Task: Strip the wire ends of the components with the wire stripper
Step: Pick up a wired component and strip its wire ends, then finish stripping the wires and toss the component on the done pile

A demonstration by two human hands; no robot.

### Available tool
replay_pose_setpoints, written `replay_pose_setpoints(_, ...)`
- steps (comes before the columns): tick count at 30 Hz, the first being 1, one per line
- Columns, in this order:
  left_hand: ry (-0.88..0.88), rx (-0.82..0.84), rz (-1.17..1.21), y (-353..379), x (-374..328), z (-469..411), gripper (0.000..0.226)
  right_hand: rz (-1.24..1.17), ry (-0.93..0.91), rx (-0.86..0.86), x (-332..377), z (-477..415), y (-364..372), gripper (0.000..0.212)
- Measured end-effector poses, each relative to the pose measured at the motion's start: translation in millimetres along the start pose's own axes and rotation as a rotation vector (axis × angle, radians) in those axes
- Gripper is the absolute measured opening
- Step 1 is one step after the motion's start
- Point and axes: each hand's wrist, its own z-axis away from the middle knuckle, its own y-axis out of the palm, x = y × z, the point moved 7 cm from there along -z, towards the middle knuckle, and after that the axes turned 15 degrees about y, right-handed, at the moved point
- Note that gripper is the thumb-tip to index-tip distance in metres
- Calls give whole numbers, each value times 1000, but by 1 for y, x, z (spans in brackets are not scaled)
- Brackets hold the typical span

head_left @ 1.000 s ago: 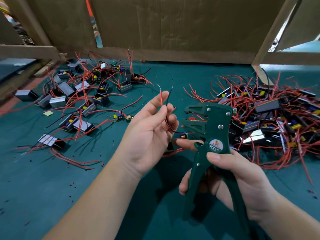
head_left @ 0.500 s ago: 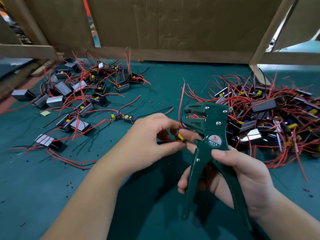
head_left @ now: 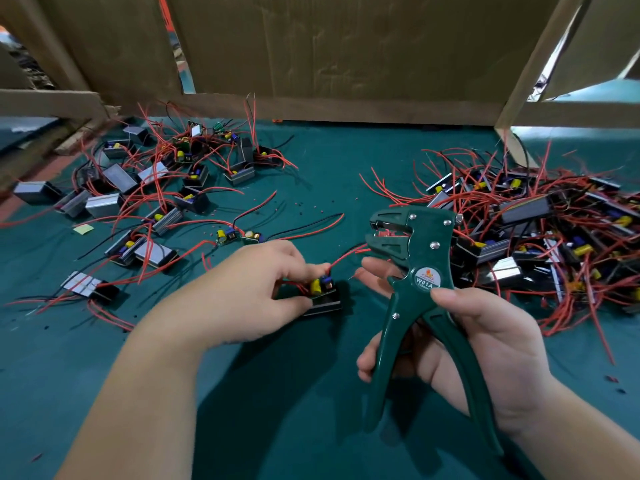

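My right hand grips the handles of a dark green wire stripper, its jaws up and pointing left. A small component with a yellow capacitor and a blue part on a black base is pinched by my left hand low over the green mat. A red wire runs from the component up to the right into the stripper's jaws. The extended right index finger lies just under that wire.
A dense pile of components with red wires lies to the right, close behind the stripper. A looser spread of components covers the left of the green mat. Cardboard walls close the back.
My left hand has dropped from a raised position with the wire ends up to low over the mat, now holding the component by its body. A red wire now reaches the stripper's jaws.
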Motion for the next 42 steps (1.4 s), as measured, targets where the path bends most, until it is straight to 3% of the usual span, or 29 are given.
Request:
replay_pose_setpoints(9, 23, 69, -67, 11, -3, -1, 23, -30, -22, -51, 1, 0, -7, 81)
replay_pose_setpoints(19, -60, 41, -102, 13, -1, -2, 39, -38, -12, -38, 0, -1, -4, 84)
replay_pose_setpoints(22, -46, 32, -114, 10, -2, -5, 19, -43, -14, -28, 0, -1, -4, 82)
replay_pose_setpoints(27, -252, -117, 61, 6, 12, 0, 6, -4, -35, -27, 1, -1, -4, 77)
replay_pose_setpoints(33, -471, -205, 311, 15, 28, 1, 12, -7, -36, -33, -1, -2, -4, 77)
replay_pose_setpoints(39, -413, -140, 164, 16, 19, -2, 10, -10, 27, -86, -7, -5, -6, 81)
replay_pose_setpoints(42, -403, -186, 158, 14, 17, -2, 11, 14, 74, -67, -10, -5, -6, 78)
